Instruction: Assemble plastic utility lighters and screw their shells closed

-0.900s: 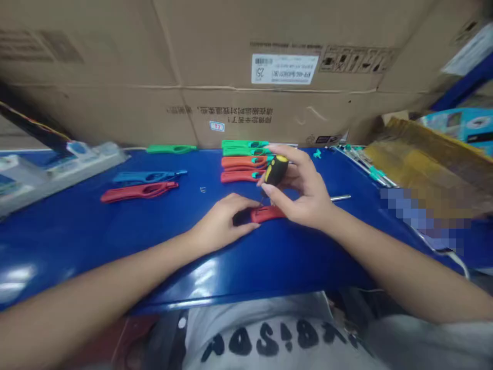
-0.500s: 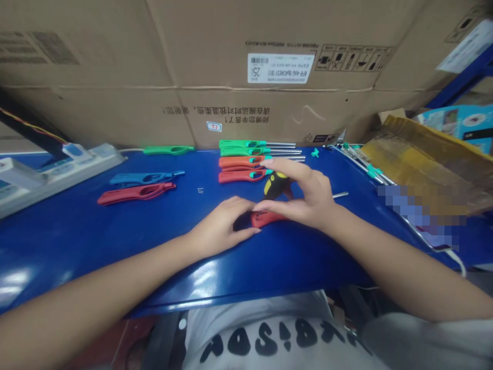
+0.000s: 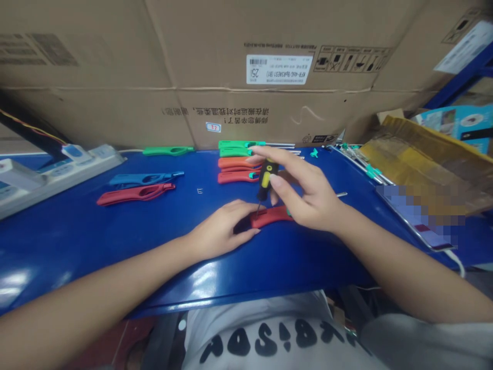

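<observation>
A red long-necked lighter (image 3: 269,217) lies flat on the blue table, with its metal tube pointing right and partly behind my right hand. My left hand (image 3: 221,228) grips the lighter's handle end between thumb and fingers. In my right hand (image 3: 308,192) is a small black and yellow screwdriver (image 3: 265,180), pinched by the handle. It stands nearly upright, leaning slightly, with its thin shaft down at the lighter's left end. Just beyond are two green lighters (image 3: 235,145), an orange lighter (image 3: 234,163) and another red lighter (image 3: 235,177), in a stacked row.
Red (image 3: 127,195) and blue (image 3: 138,179) lighter bodies and a green one (image 3: 165,150) lie at left, near a white power strip (image 3: 88,162). Tiny metal pieces (image 3: 200,190) lie mid-table. Metal tubes (image 3: 362,164), a phone (image 3: 419,221) and cardboard (image 3: 416,154) are at right. A large carton (image 3: 127,118) stands behind.
The screwdriver has swung from a slanted hold to nearly upright, its shaft now down at the lighter. My right thumb has lifted off the lighter onto the handle. My left hand stays put.
</observation>
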Motion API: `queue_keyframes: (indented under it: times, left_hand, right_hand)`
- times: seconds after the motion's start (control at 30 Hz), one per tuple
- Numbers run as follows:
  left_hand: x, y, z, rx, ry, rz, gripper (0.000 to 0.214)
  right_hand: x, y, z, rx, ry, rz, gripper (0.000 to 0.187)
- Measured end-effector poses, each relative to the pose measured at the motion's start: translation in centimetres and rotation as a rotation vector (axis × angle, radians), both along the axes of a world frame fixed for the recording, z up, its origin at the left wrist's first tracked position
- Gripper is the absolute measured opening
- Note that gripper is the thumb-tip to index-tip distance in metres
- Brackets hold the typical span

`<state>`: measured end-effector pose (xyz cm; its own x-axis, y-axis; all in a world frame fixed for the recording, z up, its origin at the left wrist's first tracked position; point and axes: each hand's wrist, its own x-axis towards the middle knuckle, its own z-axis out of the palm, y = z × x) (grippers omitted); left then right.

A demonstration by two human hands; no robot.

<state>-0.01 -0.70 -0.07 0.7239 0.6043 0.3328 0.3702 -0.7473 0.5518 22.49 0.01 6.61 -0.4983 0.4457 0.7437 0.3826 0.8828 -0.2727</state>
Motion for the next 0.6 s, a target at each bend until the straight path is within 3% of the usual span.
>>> queue_keyframes:
  times: [0.07, 0.23, 0.4, 0.53, 0.6]
  left_hand:
    - [-0.03, 0.01, -0.03, -0.004, 0.004, -0.002, 0.045]
    - [-0.02, 0.02, 0.04, 0.0, -0.004, -0.005, 0.043]
    - [0.05, -0.09, 0.3, -0.023, 0.006, -0.017, 0.04]
    - [-0.01, -0.09, 0.22, 0.006, 0.0, -0.016, 0.039]
    - [0.0, -0.06, 0.25, 0.004, -0.001, -0.021, 0.039]
  right_hand:
    - [-0.04, -0.04, 0.1, -0.081, 0.015, 0.003, 0.039]
    - [0.02, 0.02, 0.09, 0.196, 0.008, -0.142, 0.036]
    - [-0.29, -0.08, 0.19, -0.105, 0.065, -0.029, 0.037]
    - [-0.07, -0.09, 0.42, 0.146, 0.014, -0.118, 0.032]
    - [0.04, -0.17, 0.5, 0.176, -0.011, -0.12, 0.033]
